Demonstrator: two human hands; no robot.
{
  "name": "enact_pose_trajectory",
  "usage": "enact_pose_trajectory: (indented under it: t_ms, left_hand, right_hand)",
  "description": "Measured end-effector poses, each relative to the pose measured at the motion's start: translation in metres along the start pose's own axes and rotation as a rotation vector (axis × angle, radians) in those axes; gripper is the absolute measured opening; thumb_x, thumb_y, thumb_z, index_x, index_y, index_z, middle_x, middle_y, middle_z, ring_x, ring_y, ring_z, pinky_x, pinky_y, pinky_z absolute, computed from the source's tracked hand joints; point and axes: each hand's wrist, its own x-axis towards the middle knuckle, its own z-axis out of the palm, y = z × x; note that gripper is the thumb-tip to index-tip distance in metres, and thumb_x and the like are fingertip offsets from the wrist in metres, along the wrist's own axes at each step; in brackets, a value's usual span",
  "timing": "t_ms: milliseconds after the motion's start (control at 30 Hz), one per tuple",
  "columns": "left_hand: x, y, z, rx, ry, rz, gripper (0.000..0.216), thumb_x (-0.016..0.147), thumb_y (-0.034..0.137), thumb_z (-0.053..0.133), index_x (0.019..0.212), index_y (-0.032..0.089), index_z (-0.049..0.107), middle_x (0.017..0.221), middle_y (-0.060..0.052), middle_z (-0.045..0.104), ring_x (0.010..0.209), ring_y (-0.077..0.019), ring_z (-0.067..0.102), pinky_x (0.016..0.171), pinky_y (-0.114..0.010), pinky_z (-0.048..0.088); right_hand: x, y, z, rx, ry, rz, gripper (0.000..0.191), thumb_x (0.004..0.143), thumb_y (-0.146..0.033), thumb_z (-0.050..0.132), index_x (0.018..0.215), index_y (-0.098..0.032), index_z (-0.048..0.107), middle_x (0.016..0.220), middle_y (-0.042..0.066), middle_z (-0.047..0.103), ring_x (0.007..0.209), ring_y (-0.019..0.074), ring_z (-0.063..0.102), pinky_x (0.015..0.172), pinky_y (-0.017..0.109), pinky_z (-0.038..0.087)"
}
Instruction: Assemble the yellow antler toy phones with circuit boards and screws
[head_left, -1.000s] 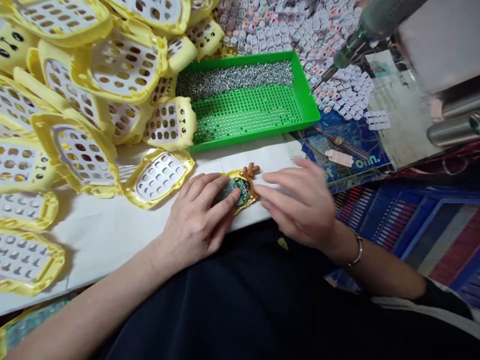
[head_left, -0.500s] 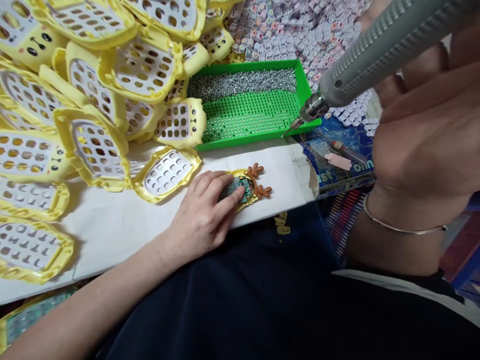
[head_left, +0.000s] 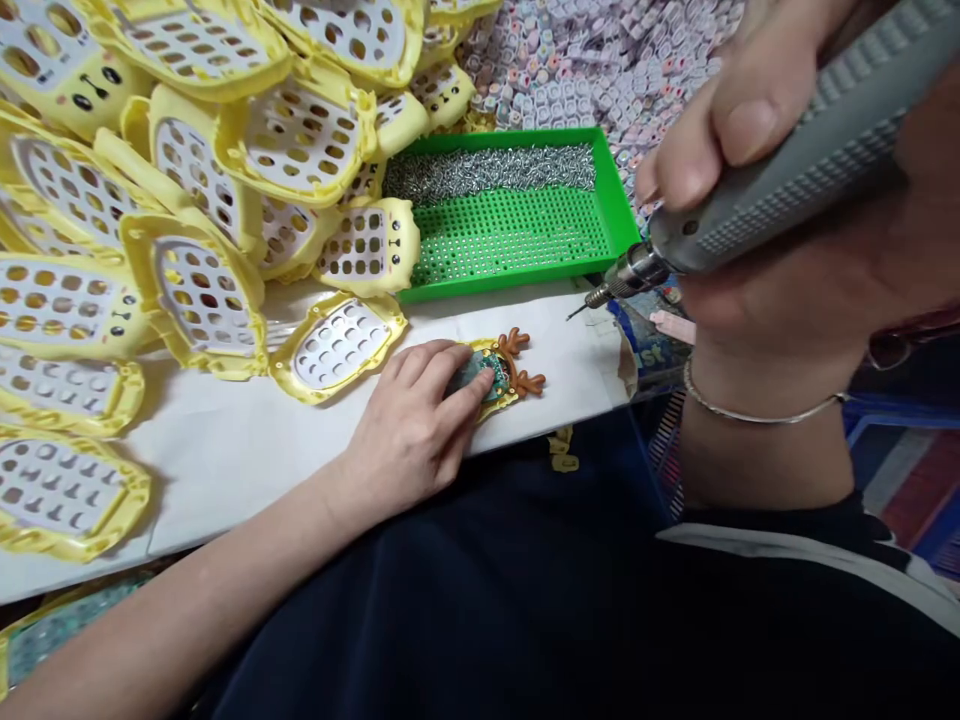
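Observation:
My left hand (head_left: 416, 425) rests on a small yellow toy casing (head_left: 513, 400) lying on the white work surface, its fingers curled over it and a fingertip pressed on the green circuit board (head_left: 487, 372) inside. Two brown antlers (head_left: 531, 384) stick out at the casing's right end. My right hand (head_left: 780, 240) is wrapped round a grey electric screwdriver (head_left: 795, 165). The screwdriver's thin bit points down and left, above the surface and apart from the casing. My left palm hides much of the casing.
A green perforated tray (head_left: 517, 275) holding many small screws stands behind the casing. Yellow toy shells (head_left: 202, 300) with holed white panels are heaped at left. Loose small keys (head_left: 540, 70) cover the back. The surface's front edge runs close to my lap.
My right hand has brought the screwdriver from over the tray's front corner toward me, its bit now over the white surface. My left hand stays on the casing.

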Motion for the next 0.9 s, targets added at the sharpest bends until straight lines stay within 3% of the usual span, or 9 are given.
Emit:
enact_pose_trajectory:
  t_ms: [100, 233, 567, 633, 800, 900]
  left_hand:
    - [0.000, 0.000, 0.001, -0.003, -0.002, -0.002, 0.033, 0.086, 0.012, 0.054, 0.115, 0.003, 0.064, 0.114, -0.024, 0.060, 0.108, -0.0360, 0.055, 0.084, -0.054, 0.051]
    - [-0.001, -0.002, 0.002, -0.026, 0.010, 0.010, 0.034, 0.085, 0.012, 0.054, 0.116, 0.002, 0.063, 0.115, -0.024, 0.059, 0.109, -0.0353, 0.053, 0.086, -0.053, 0.049]
    - [-0.002, -0.002, 0.001, -0.053, 0.011, 0.004, 0.032, 0.086, 0.011, 0.053, 0.115, 0.003, 0.063, 0.115, -0.025, 0.058, 0.111, -0.0349, 0.052, 0.087, -0.053, 0.048]
    - [-0.002, -0.001, 0.002, -0.052, 0.014, 0.004, 0.032, 0.086, 0.012, 0.052, 0.115, 0.003, 0.062, 0.115, -0.025, 0.058, 0.111, -0.0349, 0.052, 0.087, -0.053, 0.048]
    - [-0.001, -0.001, 0.002, -0.041, 0.014, -0.003, 0.032, 0.086, 0.012, 0.053, 0.115, 0.002, 0.063, 0.115, -0.025, 0.059, 0.111, -0.0346, 0.052, 0.087, -0.052, 0.048]
    - [-0.001, -0.001, 0.002, -0.030, 0.015, -0.003, 0.032, 0.086, 0.013, 0.053, 0.115, 0.003, 0.063, 0.115, -0.025, 0.059, 0.110, -0.0344, 0.053, 0.087, -0.052, 0.049]
  right_hand:
    - [-0.006, 0.010, 0.015, 0.068, 0.029, -0.115, 0.052, 0.080, -0.073, 0.042, 0.066, -0.024, 0.051, 0.049, -0.010, 0.044, 0.039, 0.0017, 0.046, 0.042, 0.021, 0.038]
    - [-0.018, 0.029, 0.020, 0.166, -0.059, -0.257, 0.045, 0.080, -0.071, 0.052, 0.076, -0.025, 0.052, 0.059, -0.009, 0.049, 0.046, 0.0023, 0.048, 0.045, 0.018, 0.044]
    - [-0.027, 0.042, 0.029, 0.110, -0.071, -0.218, 0.055, 0.078, -0.077, 0.050, 0.061, -0.024, 0.045, 0.053, -0.004, 0.043, 0.041, 0.0087, 0.041, 0.040, 0.028, 0.037]
    - [-0.027, 0.043, 0.030, 0.124, -0.067, -0.211, 0.053, 0.080, -0.071, 0.054, 0.060, -0.023, 0.044, 0.054, -0.005, 0.043, 0.041, 0.0082, 0.040, 0.040, 0.027, 0.036]
    - [-0.029, 0.046, 0.029, 0.231, -0.126, -0.157, 0.031, 0.078, -0.033, 0.075, 0.059, -0.023, 0.053, 0.053, -0.006, 0.046, 0.041, 0.0086, 0.040, 0.040, 0.029, 0.033]
    - [-0.029, 0.047, 0.027, 0.208, -0.118, -0.165, 0.037, 0.075, -0.037, 0.076, 0.054, -0.023, 0.050, 0.054, -0.005, 0.045, 0.041, 0.0085, 0.041, 0.040, 0.029, 0.034]
